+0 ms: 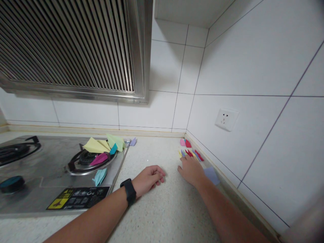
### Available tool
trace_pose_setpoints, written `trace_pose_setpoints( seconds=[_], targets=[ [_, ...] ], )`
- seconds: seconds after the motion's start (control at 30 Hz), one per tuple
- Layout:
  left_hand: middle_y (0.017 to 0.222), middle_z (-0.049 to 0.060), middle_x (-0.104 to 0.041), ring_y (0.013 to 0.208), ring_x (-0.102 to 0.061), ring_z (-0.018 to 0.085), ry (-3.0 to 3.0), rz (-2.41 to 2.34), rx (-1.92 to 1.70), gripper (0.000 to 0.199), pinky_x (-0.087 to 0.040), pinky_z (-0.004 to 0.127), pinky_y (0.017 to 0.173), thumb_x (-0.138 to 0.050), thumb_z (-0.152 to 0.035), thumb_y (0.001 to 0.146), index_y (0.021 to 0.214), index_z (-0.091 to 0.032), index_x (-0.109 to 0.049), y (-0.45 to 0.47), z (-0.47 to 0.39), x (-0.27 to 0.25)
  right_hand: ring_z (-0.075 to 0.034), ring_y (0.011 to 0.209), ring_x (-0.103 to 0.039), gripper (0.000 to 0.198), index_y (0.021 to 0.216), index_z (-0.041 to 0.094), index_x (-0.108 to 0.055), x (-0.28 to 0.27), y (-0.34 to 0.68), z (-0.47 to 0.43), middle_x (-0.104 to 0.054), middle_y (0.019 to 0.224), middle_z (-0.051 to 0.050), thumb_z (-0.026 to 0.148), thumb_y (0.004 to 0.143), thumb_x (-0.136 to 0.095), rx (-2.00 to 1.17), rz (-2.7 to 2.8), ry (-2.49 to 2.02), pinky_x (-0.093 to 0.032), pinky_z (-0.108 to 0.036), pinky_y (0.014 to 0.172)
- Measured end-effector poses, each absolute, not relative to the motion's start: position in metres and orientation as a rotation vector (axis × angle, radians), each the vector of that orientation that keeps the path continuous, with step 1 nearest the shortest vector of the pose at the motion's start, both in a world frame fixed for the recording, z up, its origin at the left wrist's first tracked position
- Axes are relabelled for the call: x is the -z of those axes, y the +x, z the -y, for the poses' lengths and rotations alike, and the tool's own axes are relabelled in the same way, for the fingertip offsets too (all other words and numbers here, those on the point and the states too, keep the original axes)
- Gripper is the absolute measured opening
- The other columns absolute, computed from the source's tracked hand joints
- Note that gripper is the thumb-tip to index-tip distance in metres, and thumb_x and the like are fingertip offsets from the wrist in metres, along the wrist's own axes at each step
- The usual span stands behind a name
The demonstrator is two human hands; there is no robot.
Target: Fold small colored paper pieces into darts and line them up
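Note:
My right hand (191, 171) reaches to a row of small folded paper pieces (189, 153) in red, yellow and blue, by the right wall. Its fingertips touch or nearly touch the nearest ones; thumb and forefinger are apart. A flat lavender paper sheet (212, 175) lies beside that wrist, partly covered by it. Over the counter (154, 216) rests my left hand (149, 179), fingers loosely curled and nothing visible in them; a black watch (128, 192) is on the wrist. Behind the row sit a pink folded paper (182, 142) and a red one (188, 143).
At left is a gas stove (48, 179) with a yellow paper plane (96, 145), a magenta folded paper (99, 159) and a light-blue one (99, 177) on it. A purple folded piece (133, 141) lies by its edge. The range hood (140, 67) overhangs; a socket (226, 119) is on the right wall.

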State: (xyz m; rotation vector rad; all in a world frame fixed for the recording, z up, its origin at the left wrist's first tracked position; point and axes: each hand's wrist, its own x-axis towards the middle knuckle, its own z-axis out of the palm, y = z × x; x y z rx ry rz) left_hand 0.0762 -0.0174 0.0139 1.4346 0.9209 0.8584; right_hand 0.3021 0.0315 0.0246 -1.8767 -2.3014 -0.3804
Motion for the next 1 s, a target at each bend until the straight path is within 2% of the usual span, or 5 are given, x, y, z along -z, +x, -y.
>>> trace_pose_setpoints(
  seconds=[0.5,1.0],
  targets=[
    [0.072,0.001,-0.061,0.055,-0.046,0.008,1.421,-0.918,-0.852,0.031,-0.026,0.021,0.046,-0.059,-0.042,0.078,0.090,-0.014,-0.058,0.0764,0.0172,-0.0143,-0.028,0.108,-0.049,0.039,0.113,0.014,-0.061,-0.0288,0.3001,-0.0266,-0.057,0.111,-0.016,0.038,0.085,-0.049,0.350,2.251,-1.878,-0.033,-0.040,0.095],
    [0.073,0.002,-0.061,0.056,-0.047,0.008,1.407,-0.917,-0.851,0.030,-0.027,0.020,0.047,-0.061,-0.041,0.077,0.089,-0.014,-0.058,0.0756,0.0169,-0.0123,-0.029,0.108,-0.052,0.039,0.111,0.013,-0.063,-0.0266,0.3030,-0.0275,-0.061,0.110,-0.016,0.037,0.084,-0.048,0.318,2.273,-1.882,-0.037,-0.039,0.092]
  ],
)
